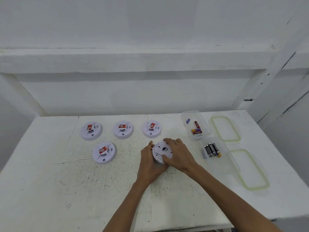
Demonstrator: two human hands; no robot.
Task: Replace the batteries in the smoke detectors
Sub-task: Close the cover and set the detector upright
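**Head view.** I see a white table (66, 181) from above, against a white wall.

- The held smoke detector (161, 150) is near the table's middle, turned underside up and tilted; its face is hidden.
- The left hand (149, 164) grips it from the left and near side. The thumb lies along the left rim, and the fingers beneath are out of sight.
- The right hand (179, 154) grips it from the right, with fingers curled over the far rim and the thumb pressed on the near edge. The dark mark on the underside is too small for me to read.
- Three face-up detectors stand in a far row to the left (91, 130) (123, 129) (151, 128). A fourth detector (104, 152) lies nearer. Each bears a red label I cannot make out.
- To the right, the far clear container (204, 126) holds red and blue batteries (197, 124).
- The near clear container (223, 145), just beside it, holds black batteries (211, 149). I cannot count them exactly.
- Two green-rimmed lids lie further right, one far (224, 128) and one near (251, 169).

Both forearms are cut off by the bottom edge.
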